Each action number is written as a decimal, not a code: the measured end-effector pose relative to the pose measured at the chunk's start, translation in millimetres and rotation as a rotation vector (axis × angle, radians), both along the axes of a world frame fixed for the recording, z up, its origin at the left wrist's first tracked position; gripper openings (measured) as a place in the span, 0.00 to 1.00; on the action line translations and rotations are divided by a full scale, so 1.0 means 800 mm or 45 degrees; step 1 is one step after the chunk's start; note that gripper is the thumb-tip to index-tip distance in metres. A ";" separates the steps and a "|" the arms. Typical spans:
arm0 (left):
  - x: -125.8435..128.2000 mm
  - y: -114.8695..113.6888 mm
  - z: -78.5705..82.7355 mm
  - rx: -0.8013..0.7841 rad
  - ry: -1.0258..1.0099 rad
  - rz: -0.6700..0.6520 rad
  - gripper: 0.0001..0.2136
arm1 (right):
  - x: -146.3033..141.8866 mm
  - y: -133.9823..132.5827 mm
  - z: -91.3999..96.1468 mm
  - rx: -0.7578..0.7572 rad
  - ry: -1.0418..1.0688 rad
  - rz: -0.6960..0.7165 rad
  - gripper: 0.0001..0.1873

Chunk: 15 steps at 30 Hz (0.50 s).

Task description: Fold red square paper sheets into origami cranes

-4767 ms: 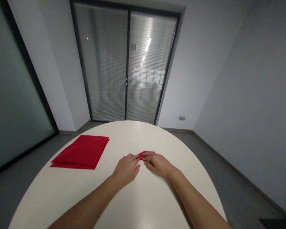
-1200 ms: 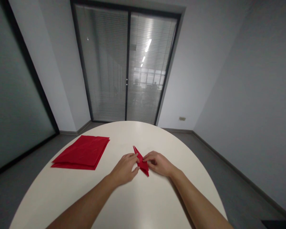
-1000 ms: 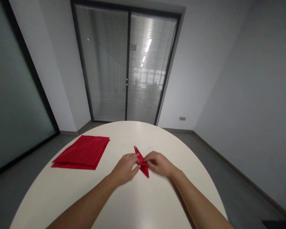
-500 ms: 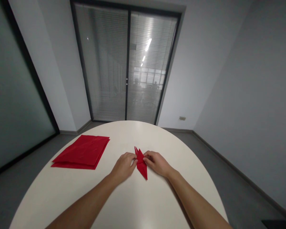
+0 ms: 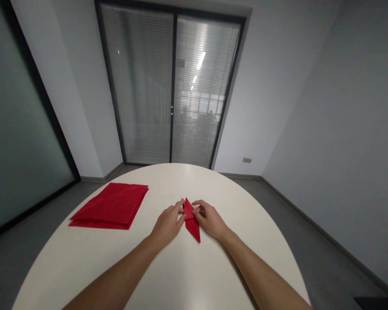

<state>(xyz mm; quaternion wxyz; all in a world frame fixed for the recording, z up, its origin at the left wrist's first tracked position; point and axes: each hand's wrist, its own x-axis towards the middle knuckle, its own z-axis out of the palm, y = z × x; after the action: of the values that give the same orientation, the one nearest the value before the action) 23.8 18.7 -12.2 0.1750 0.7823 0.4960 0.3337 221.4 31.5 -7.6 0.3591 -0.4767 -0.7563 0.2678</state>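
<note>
A small folded piece of red paper, narrow and pointed at both ends, lies on the white round table between my hands. My left hand rests on its left side, fingertips pressed to the paper's upper edge. My right hand lies on its right side, fingers curled with the tips on the paper near its top. Both hands pinch or press the fold flat against the table.
A stack of flat red paper sheets lies on the table's left part. Beyond the table's far edge stands a glass double door with blinds. Grey floor surrounds the table.
The folded paper has gone from a small piece hidden under my fingers to a long pointed shape. Both hands have slid slightly up along it over the last second.
</note>
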 end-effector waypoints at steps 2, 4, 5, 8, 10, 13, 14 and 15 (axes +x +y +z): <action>-0.001 0.000 0.000 0.013 0.000 -0.006 0.20 | -0.001 0.001 -0.002 -0.028 0.083 0.012 0.13; -0.001 -0.001 0.000 0.038 0.007 -0.017 0.19 | -0.002 0.002 -0.003 -0.053 0.160 0.025 0.14; -0.001 -0.001 0.000 0.050 0.013 -0.023 0.19 | -0.002 0.003 -0.004 -0.061 0.188 0.029 0.15; -0.001 0.000 -0.001 0.064 0.016 -0.027 0.19 | -0.002 0.004 -0.005 -0.064 0.219 0.038 0.15; -0.001 0.001 -0.002 0.061 0.012 -0.030 0.19 | -0.001 0.004 -0.005 -0.051 0.198 0.035 0.14; -0.001 0.003 -0.004 0.071 0.017 -0.033 0.17 | -0.001 0.005 -0.004 -0.001 0.098 0.038 0.14; -0.001 0.004 -0.004 0.082 0.022 -0.033 0.16 | -0.001 0.005 -0.003 0.027 0.055 0.043 0.14; 0.000 0.004 -0.004 0.093 0.029 -0.033 0.15 | -0.001 0.006 -0.001 0.062 0.010 0.045 0.14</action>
<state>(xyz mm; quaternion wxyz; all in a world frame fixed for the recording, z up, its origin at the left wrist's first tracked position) 23.6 22.0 -15.7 0.1451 0.7982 0.4752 0.3405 220.7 36.3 -8.7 0.3686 -0.4535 -0.7695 0.2575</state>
